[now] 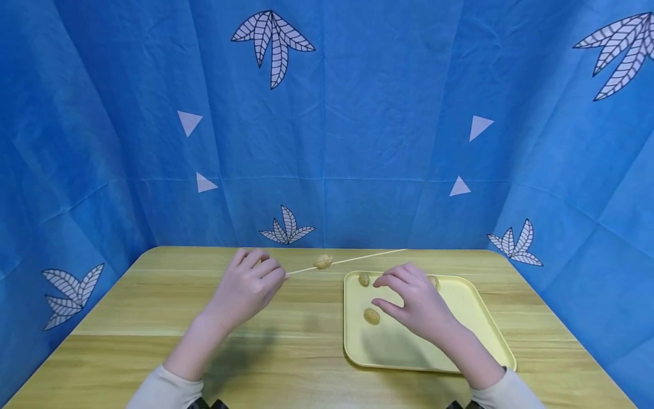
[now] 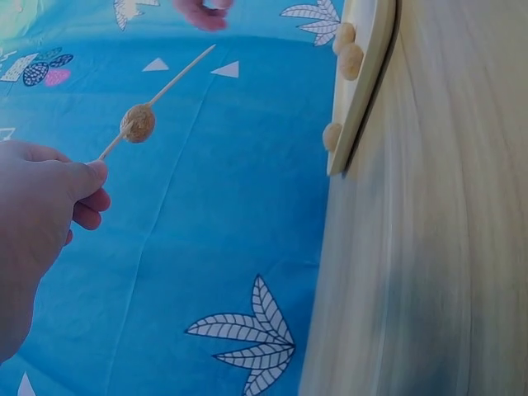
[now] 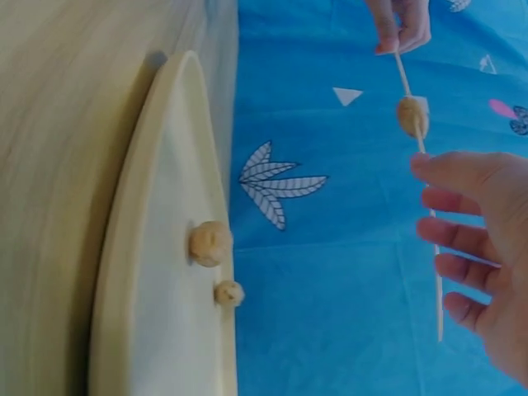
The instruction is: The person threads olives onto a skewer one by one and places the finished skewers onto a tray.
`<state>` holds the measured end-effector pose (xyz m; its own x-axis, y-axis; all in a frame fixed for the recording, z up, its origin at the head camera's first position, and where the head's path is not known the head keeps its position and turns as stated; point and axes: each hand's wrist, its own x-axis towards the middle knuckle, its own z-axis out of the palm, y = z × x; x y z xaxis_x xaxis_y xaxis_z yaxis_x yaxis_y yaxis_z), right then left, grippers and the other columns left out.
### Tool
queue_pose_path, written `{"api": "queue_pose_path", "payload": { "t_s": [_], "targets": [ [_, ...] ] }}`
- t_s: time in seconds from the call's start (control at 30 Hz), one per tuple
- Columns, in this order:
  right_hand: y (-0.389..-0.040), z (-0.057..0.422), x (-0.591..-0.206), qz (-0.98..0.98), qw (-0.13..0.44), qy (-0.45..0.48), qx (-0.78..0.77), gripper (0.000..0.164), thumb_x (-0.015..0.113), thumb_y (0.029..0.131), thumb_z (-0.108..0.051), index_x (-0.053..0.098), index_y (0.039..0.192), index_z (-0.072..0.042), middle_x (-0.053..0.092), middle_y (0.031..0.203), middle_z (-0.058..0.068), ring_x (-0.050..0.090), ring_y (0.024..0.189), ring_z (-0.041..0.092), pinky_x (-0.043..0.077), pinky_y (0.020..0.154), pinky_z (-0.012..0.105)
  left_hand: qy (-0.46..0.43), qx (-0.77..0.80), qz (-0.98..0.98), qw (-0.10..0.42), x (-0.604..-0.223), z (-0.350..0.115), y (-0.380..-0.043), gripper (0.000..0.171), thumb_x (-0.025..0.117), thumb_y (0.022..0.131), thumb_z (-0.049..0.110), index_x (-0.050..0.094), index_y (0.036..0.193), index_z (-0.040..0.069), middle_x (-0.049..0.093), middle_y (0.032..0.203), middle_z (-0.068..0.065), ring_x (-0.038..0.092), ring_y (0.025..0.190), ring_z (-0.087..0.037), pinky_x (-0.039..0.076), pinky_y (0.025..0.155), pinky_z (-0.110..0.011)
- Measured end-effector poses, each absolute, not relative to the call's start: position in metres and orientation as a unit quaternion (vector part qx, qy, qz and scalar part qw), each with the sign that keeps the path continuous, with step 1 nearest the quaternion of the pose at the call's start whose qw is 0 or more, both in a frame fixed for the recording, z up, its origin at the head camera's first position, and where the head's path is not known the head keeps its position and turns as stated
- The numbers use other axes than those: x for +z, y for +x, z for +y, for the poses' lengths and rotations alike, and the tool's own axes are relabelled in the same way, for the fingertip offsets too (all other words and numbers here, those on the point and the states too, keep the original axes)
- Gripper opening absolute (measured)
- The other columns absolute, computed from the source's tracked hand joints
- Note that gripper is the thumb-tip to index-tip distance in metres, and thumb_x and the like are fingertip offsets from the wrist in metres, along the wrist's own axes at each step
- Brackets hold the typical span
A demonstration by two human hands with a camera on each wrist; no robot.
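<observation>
Off to nine o'clock of the yellow tray (image 1: pixel 462 307), above the table (image 1: pixel 286 324), my left hand (image 1: pixel 250 287) pinches a thin stick (image 1: pixel 368 257), thumb and fingers closed on its near end. Stick points out a little short of three o'clock. One brown ball (image 1: pixel 323 262) sits on it, apparently pierced, nearer my left hand than the far tip. Right hand (image 1: pixel 416 304) hangs over the tray, fingers loosely bent, thumb well apart; nothing seen in its grasp, and it is clear of the stick. Tray tally: one loose ball (image 1: pixel 364 279) at ten o'clock, a second ball (image 1: pixel 372 316) at nine, a third ball (image 1: pixel 434 281) near twelve, partly hidden by my right hand. Progress, my reading: early. One mounted, three unmounted, far stretch of stick bare. How firmly the mounted one is seated, I cannot tell.
</observation>
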<state>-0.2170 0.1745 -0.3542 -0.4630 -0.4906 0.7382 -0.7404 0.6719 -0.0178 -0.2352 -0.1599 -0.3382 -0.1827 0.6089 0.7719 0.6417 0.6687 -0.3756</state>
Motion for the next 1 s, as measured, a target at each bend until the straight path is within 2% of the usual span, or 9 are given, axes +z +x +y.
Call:
{"api": "queue_pose_path", "payload": {
  "t_s": [0.27,0.4,0.63,1.0],
  "targets": [
    [-0.223,0.168,-0.366,-0.931,0.177,0.274,0.163,0.025,0.078,0.080,-0.029,0.069,0.099,-0.015,0.067,0.096,-0.003,0.055,0.091,0.015,0.049,0.077,0.036,-0.398,-0.009,-0.773,0.494,-0.337,-0.164,-0.236,0.019,0.062,0.093,0.021,0.070,0.079,0.011,0.069,0.078,0.000,0.060,0.083,-0.023,0.047,0.074,-0.037],
    [-0.230,0.165,-0.375,-0.950,0.116,0.241,0.158,0.028,0.075,0.082,-0.033,0.069,0.101,-0.013,0.067,0.098,0.002,0.056,0.093,0.019,0.047,0.079,0.039,-0.400,-0.009,-0.772,0.494,-0.337,-0.165,-0.236,0.019,0.062,0.094,0.022,0.070,0.080,0.011,0.069,0.078,0.000,0.060,0.083,-0.023,0.047,0.074,-0.038],
    [-0.236,0.161,-0.386,-0.960,0.081,0.221,0.154,0.028,0.075,0.081,-0.033,0.071,0.098,-0.012,0.067,0.095,0.002,0.056,0.091,0.020,0.047,0.079,0.039,-0.401,-0.010,-0.771,0.494,-0.339,-0.165,-0.237,0.015,0.066,0.090,0.020,0.071,0.079,0.011,0.069,0.077,0.000,0.060,0.082,-0.023,0.047,0.075,-0.038],
    [-0.233,0.159,-0.392,-0.964,0.085,0.225,0.112,0.035,0.086,0.068,-0.026,0.070,0.096,-0.013,0.064,0.092,0.001,0.053,0.086,0.019,0.046,0.074,0.037,-0.406,-0.008,-0.771,0.491,-0.340,-0.163,-0.238,0.009,0.069,0.086,0.017,0.070,0.079,0.011,0.069,0.078,0.001,0.059,0.082,-0.022,0.046,0.076,-0.038]
  ]
}}
